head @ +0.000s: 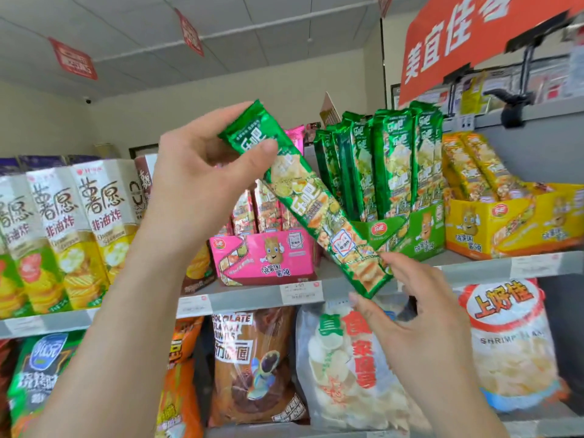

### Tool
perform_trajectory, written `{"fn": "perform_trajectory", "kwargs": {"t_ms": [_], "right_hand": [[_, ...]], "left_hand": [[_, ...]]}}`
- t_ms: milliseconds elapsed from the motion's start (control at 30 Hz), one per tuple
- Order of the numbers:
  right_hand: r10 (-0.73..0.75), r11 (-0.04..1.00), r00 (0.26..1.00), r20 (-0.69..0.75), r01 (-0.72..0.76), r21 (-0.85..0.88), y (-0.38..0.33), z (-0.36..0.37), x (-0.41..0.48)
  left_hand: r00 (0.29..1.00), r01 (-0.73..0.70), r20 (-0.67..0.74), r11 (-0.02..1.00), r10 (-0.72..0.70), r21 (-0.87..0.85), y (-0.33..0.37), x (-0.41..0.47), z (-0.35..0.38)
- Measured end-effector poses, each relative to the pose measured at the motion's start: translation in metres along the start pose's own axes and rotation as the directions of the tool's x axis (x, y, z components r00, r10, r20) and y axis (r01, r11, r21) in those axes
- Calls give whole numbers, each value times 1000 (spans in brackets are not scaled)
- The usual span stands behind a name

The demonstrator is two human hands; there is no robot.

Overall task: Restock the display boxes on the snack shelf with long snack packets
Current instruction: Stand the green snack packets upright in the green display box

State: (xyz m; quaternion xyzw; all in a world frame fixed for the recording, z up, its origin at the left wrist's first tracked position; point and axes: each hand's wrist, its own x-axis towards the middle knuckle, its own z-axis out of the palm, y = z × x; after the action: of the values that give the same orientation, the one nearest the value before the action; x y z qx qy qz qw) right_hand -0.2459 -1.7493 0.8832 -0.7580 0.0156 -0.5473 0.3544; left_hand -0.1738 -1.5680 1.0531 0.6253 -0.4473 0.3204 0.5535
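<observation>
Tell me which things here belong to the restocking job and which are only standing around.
Job: green packet, held by left hand and right hand; green display box; pink display box; yellow display box.
Bystanders: tall chip cartons; shrimp cracker bag; chocolate snack bag.

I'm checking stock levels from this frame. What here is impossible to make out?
Head view, pink display box: its packets are partly covered by the left hand and the held green packet, so fill level is unclear.
Head view, shelf price tags: print too small and blurred.
Head view, yellow display box: right end blurred and cut off by the frame edge.
</observation>
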Motion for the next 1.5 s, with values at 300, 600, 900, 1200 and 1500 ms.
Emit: {"fn": "perform_trajectory", "kwargs": {"t_ms": [300, 600, 900, 1200, 1500], "right_hand": [[-221, 913, 971, 86, 237, -331, 3, 1, 58], [-335, 844, 927, 172, 376, -383, 9, 5, 77], [-428, 833, 872, 237, 483, -272, 13, 10, 89], [-473, 785, 857, 205, 516, -343, 0, 30, 83], [-366, 872, 923, -117, 296, -390, 24, -64, 118]], "left_hand": [[956, -168, -129, 852, 263, 496, 11, 60, 16], [991, -131, 115, 730, 72, 671, -22, 85, 53], [957, -258, 290, 556, 32, 790, -35, 96, 79], [917, -342, 398, 468, -21, 815, -43, 83, 75], [886, -465, 289, 691, 363, 553, -25, -5, 91]]}}
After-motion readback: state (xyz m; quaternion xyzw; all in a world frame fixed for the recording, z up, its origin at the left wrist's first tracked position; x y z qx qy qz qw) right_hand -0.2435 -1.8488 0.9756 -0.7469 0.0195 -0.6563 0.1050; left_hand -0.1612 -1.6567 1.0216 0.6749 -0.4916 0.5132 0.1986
